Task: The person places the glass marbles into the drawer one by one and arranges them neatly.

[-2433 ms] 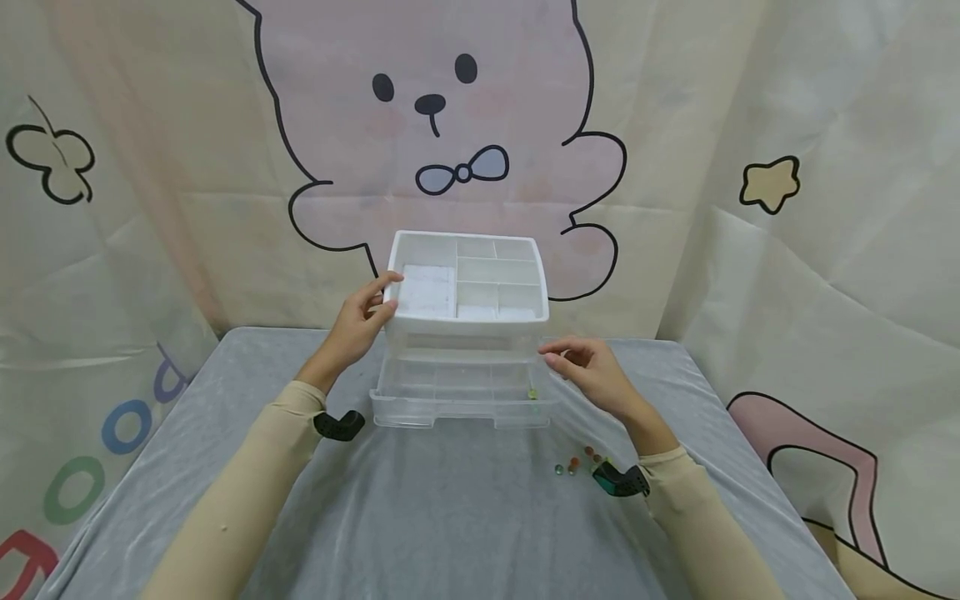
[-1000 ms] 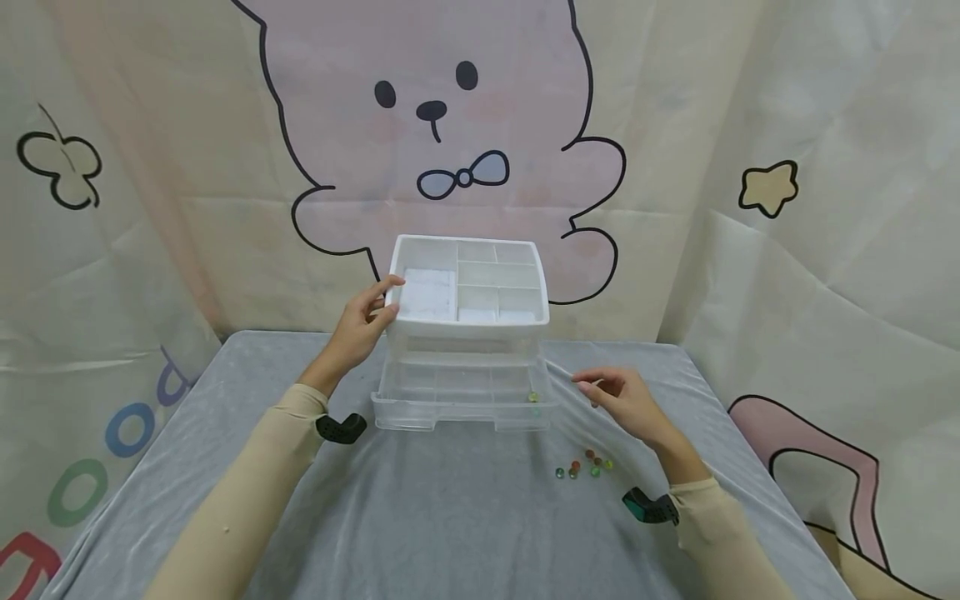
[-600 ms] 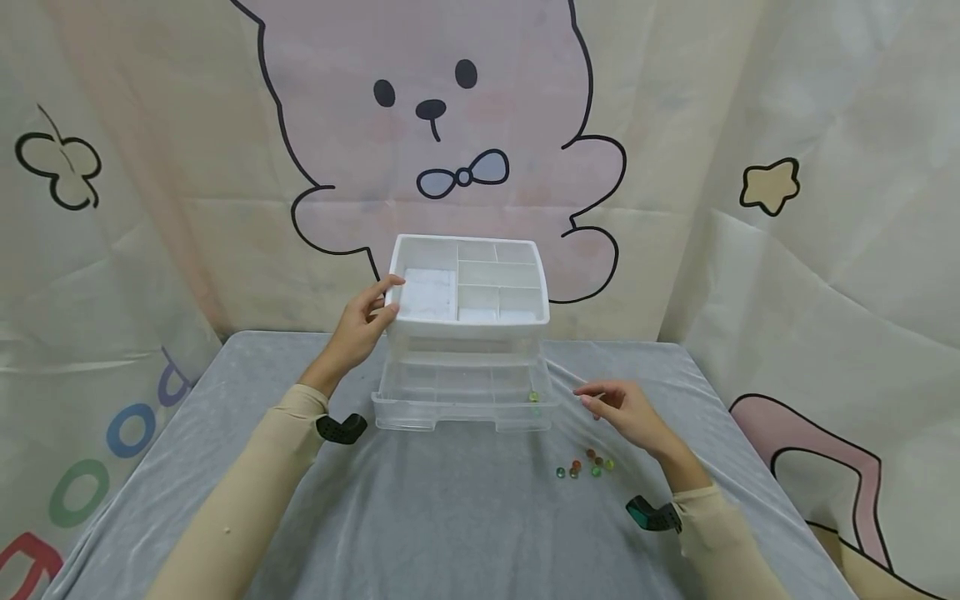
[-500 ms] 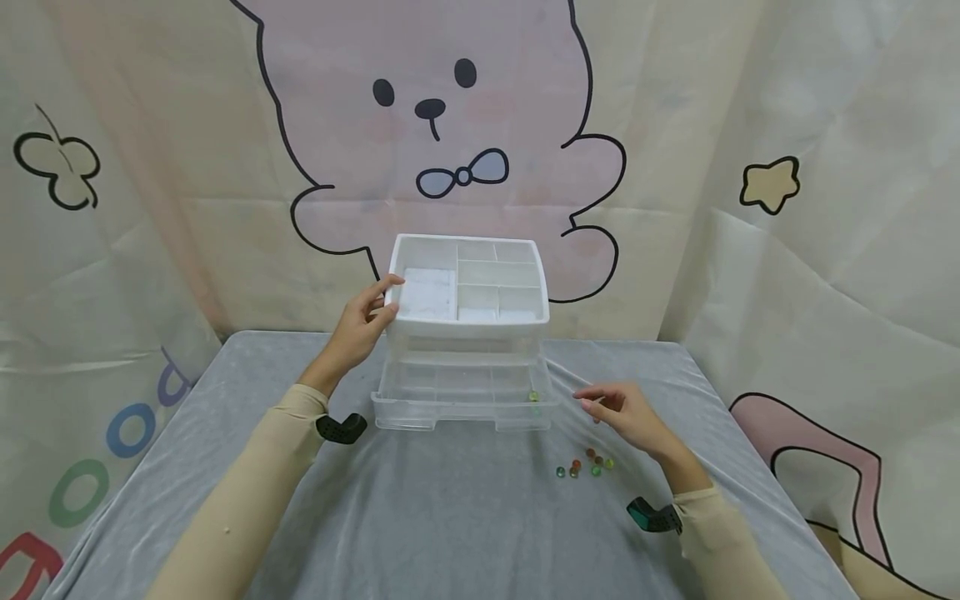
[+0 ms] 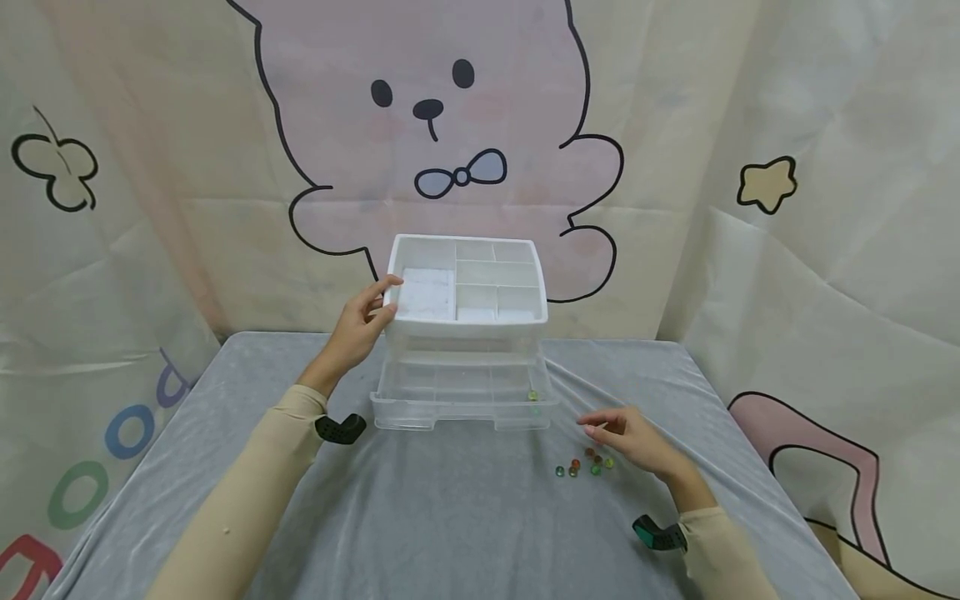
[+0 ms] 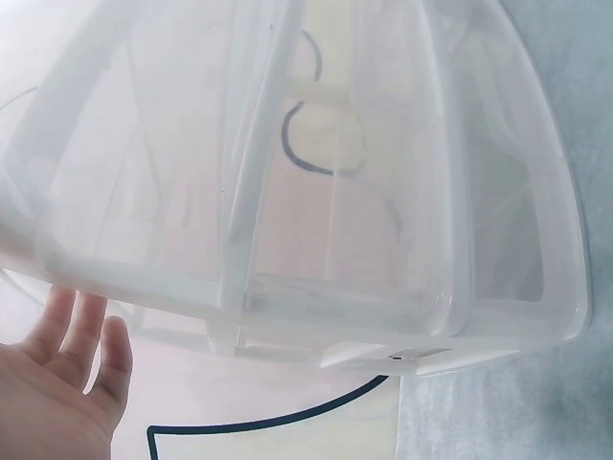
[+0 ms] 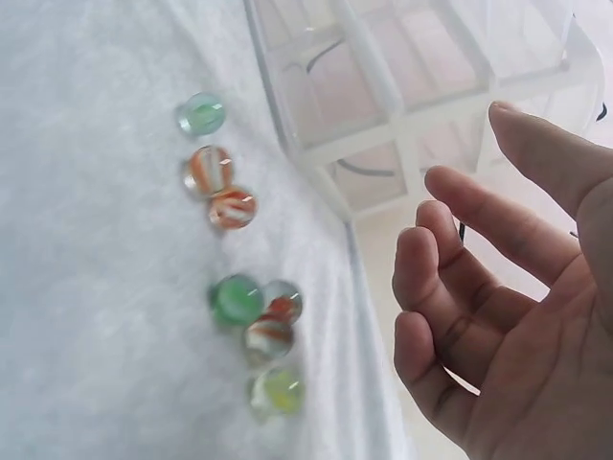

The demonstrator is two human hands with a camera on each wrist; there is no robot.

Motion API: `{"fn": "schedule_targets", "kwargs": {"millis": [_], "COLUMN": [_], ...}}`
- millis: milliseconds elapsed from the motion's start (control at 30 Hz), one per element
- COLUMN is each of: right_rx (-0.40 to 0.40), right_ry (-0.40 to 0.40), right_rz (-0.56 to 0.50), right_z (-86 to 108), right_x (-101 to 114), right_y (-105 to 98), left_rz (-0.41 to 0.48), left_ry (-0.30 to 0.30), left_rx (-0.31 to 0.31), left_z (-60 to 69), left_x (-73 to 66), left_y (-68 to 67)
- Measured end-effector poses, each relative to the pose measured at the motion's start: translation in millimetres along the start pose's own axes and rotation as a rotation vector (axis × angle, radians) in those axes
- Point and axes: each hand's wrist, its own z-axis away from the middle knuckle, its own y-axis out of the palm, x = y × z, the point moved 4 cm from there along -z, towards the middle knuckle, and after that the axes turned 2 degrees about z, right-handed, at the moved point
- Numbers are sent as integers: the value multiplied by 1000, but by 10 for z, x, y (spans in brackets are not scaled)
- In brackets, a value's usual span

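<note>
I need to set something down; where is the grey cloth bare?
Free: the grey cloth in front of the clear plastic drawer, between the beige left sleeve and coloured glass marbles; also between the right hand and the cloth's right edge. Crowded: around the marbles, the hand close by.

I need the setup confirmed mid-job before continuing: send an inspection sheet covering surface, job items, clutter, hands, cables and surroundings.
Surface: grey cloth, creased in places.
Job items: white-topped organizer on the cloth, its clear lower drawer pulled forward; at least one yellowish marble inside; seven loose marbles on the cloth, front right of the organizer.
Clutter: nothing seen.
Hands: left hand grips the organizer's upper left edge; right hand is near the loose marbles, fingers loosely bent, holding nothing.
Cables: nothing seen.
Surroundings: cartoon-printed backdrop behind and at both sides.
</note>
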Motion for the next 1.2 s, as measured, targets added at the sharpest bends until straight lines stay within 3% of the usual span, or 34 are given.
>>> {"fn": "schedule_targets", "kwargs": {"millis": [367, 700, 933, 1200], "right_rx": [-9, -15, 17, 20], "right_ry": [-4, -69, -10, -21], "right_rz": [2, 12, 43, 61], "right_z": [141, 275, 343, 368], "right_x": [-179, -240, -310, -345], "right_y": [12, -31, -65, -57], "left_rz": [9, -4, 5, -1], "left_ry": [10, 13, 15, 7], "left_rx": [-2, -2, -2, -4], "left_z": [10, 13, 15, 12], "left_x": [1, 0, -6, -10], "left_y": [-9, -3, -1, -2]}}
